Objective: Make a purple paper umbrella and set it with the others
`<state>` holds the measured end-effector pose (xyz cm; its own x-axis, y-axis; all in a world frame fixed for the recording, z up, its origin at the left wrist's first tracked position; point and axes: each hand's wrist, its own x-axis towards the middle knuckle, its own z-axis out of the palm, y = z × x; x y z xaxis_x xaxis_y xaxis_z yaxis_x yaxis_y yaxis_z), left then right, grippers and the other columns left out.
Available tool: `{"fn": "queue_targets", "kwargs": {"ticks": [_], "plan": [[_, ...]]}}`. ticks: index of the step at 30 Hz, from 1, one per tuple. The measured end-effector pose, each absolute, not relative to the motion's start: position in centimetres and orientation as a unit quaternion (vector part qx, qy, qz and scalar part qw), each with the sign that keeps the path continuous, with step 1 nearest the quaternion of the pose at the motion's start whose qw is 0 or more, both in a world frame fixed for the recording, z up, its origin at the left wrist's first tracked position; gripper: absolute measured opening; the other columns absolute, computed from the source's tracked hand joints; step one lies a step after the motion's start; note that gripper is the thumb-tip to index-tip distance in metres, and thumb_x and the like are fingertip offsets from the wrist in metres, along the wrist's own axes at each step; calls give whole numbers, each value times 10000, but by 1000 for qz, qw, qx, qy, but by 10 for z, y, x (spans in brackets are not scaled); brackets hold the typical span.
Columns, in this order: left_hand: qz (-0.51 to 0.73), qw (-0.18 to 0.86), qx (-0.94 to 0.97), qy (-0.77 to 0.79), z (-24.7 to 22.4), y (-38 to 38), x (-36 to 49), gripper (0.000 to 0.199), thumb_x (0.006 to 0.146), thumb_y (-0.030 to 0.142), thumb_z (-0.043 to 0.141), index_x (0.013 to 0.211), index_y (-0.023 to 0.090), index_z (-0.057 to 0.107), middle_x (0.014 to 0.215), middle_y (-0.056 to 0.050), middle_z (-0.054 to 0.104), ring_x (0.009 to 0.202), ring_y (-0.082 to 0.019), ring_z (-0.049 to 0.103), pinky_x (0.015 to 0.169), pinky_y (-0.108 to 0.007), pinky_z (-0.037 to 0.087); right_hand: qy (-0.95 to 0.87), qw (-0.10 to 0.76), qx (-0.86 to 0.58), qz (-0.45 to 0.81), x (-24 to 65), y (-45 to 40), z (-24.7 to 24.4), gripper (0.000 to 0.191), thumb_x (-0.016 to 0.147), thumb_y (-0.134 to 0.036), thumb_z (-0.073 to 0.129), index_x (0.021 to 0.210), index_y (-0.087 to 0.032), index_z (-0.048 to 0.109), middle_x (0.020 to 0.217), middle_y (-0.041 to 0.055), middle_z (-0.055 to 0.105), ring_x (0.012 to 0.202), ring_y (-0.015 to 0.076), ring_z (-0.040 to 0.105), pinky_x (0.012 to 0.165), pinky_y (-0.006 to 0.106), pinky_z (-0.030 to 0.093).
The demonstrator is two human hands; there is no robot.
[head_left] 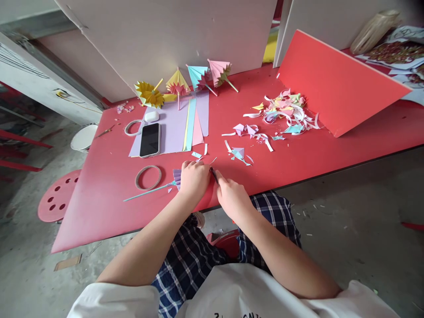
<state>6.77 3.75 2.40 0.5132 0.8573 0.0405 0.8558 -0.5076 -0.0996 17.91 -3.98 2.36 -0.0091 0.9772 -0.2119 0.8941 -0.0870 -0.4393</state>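
With the clock centred on the purple pleated paper (pixel 177 177), which lies at the red table's (pixel 99 207) near side, its thin blue-green stick (pixel 145 193) runs out toward 8 o'clock. The left hand (pixel 195 179), just beside at 3 o'clock, covers part of the pleats; its fingers are curled close together, but what their tips pinch is hidden. Farther toward 3, the right hand (pixel 232 194) has thumb and fingers closed around a slim dark tool (pixel 214 175), whose tip meets the left fingers. At 9 o'clock lies a flat tape ring (pixel 148 177); another tape ring (pixel 133 127) sits between 10 and 11. At 11, a smooth, rounded white case (pixel 152 116) is closed, its contents hidden, near a glossy black-faced phone (pixel 150 139) resting on lilac sheets (pixel 172 119). Folded paper umbrellas (pixel 195 77), crisply ridged, stand or lean from 11 to 1. At 2 o'clock curl loose paper scraps (pixel 286 110), strips and sharp triangles heaped before a stiff, smooth red board (pixel 341 84) propped aslant
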Motion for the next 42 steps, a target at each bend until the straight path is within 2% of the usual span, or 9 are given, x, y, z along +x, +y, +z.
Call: {"fn": "queue_targets", "kwargs": {"ticks": [9,15,19,24,30,36,42], "plan": [[21,47,-865,-500,28,40,68,226,748,122,425,594,188,577,674,-60,655,675,-218,599,715,-354,383,-671,77,-697,240,180,-39,26,489,887,-217,292,1374,-174,299,926,95,644,780,218,643,673,314,477],[20,46,-869,-493,27,38,68,221,760,129,420,626,177,589,692,-67,653,688,-219,599,748,-357,375,-677,43,-705,206,175,-40,28,496,892,-192,280,1387,-173,266,891,111,629,721,219,639,612,311,484],[14,46,-868,-495,25,39,67,221,773,149,409,668,173,603,721,-69,654,710,-233,598,715,-364,366,-675,43,-711,193,172,-40,27,499,890,-193,295,1387,-171,264,839,107,627,705,215,641,586,293,484],[8,47,-864,-501,24,38,68,237,771,159,408,629,172,598,718,-74,653,701,-230,594,734,-383,348,-686,20,-697,206,171,-40,28,534,868,-152,332,1390,-104,229,692,85,633,666,219,645,563,281,479],[6,49,-860,-508,24,39,69,242,768,161,410,602,173,586,700,-73,653,679,-222,589,718,-381,339,-695,23,-690,202,168,-39,30,575,804,-77,356,1371,-48,261,678,100,649,648,219,649,547,280,482],[6,48,-857,-514,23,39,69,245,773,173,412,592,178,578,697,-68,651,669,-217,587,691,-371,335,-707,19,-684,180,166,-36,30,630,820,-70,334,1411,-54,116,667,106,642,645,210,651,545,272,486],[5,48,-853,-519,23,38,69,245,764,169,414,577,179,571,664,-61,641,651,-209,583,674,-362,332,-711,21,-683,163,166,-39,29,654,802,-48,338,1415,-62,110,667,98,636,615,205,644,516,268,482]]}}
